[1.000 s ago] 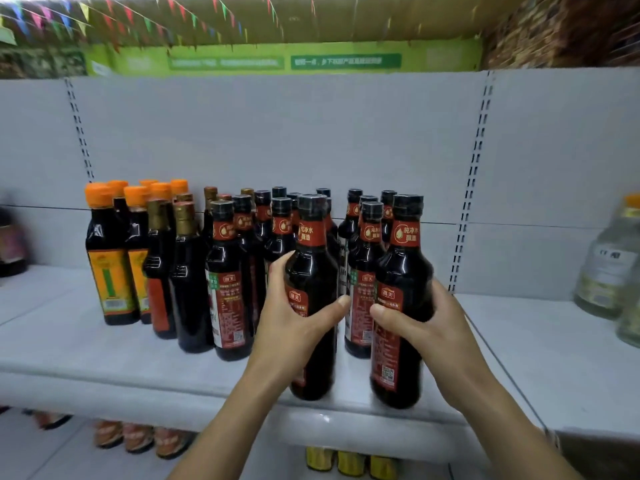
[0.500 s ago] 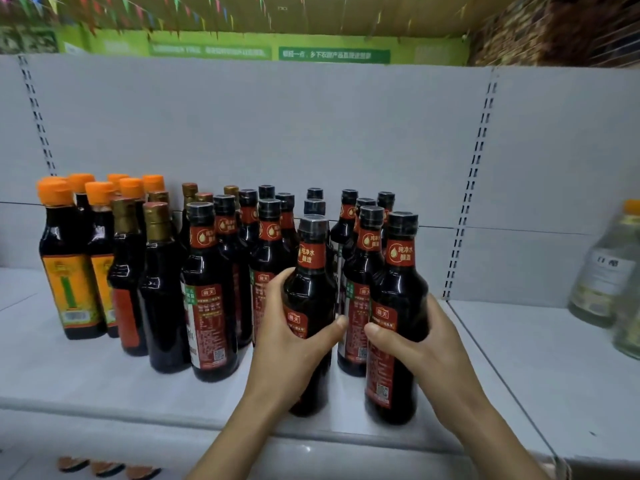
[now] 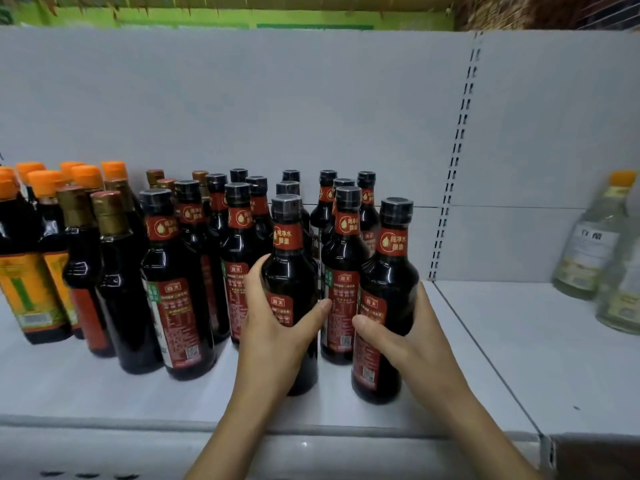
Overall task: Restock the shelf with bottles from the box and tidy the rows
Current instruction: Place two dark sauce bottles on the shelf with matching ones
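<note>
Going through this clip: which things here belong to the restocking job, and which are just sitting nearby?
Part of the job: left hand gripping the left bottle; right hand gripping the right bottle; black-capped rows behind them; shelf.

Just nearby: orange-capped bottles; gold-capped bottles; clear bottles in the next bay.

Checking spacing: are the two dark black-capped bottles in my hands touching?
Apart. Head view: white shelf shows between the dark black-capped bottle in the left hand and the matching bottle in the right hand.
</note>
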A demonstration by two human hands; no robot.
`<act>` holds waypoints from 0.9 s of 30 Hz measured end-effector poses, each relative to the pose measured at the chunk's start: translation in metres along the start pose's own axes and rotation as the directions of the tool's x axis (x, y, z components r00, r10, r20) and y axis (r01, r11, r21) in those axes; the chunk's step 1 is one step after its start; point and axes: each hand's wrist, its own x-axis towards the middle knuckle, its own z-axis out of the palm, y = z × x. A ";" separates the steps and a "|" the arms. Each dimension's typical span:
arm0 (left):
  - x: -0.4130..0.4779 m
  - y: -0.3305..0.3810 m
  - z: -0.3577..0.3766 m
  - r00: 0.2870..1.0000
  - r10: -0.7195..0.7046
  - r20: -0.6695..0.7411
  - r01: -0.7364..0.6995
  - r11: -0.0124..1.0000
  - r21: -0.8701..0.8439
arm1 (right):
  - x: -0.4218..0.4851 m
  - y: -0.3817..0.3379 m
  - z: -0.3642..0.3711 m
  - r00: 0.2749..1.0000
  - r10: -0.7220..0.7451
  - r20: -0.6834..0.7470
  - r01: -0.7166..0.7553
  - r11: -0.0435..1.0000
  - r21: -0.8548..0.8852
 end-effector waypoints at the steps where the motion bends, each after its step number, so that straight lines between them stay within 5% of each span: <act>1: 0.000 0.000 0.001 1.000 0.000 -0.003 0.000 1.000 0.000 | 0.000 0.002 0.000 1.000 0.001 0.000 -0.001 1.000 -0.002; 11: -0.003 0.004 0.002 1.000 -0.018 -0.018 0.018 1.000 0.021 | -0.001 0.012 -0.002 1.000 0.019 0.016 -0.019 1.000 -0.010; 27: -0.030 0.004 -0.012 0.991 -0.121 0.058 0.107 0.974 0.202 | -0.025 0.019 -0.013 0.980 0.184 0.080 -0.136 0.903 -0.407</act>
